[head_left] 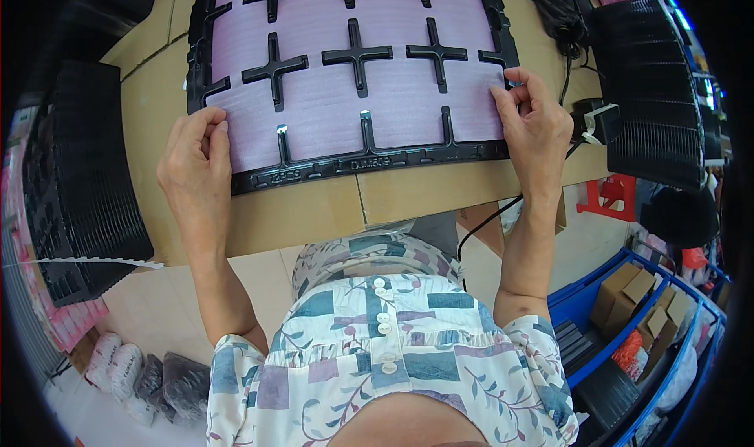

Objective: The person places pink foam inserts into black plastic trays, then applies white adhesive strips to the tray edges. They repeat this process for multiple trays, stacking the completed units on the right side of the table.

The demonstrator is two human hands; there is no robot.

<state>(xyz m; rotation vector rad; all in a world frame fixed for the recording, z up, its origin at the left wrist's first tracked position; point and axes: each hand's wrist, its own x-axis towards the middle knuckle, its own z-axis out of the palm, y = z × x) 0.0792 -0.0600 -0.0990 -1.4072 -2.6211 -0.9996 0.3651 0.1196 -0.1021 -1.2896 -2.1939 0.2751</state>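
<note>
A black plastic tray with cross-shaped dividers lies in front of me on a cardboard-covered table. Within its rim is a thin lilac foam sheet, and the dividers show black against it. My left hand is at the tray's near left corner, thumb and fingers closed in a pinch on the sheet's edge. At the near right side, my right hand has thumb and forefinger drawn together at the opposite edge of the sheet. The fingertips partly hide the edge on both sides.
Stacks of black trays stand at the left and right. Beside my right hand sits a small black device with a cable hanging past the table edge. A red stool and a blue rack holding cartons are at lower right.
</note>
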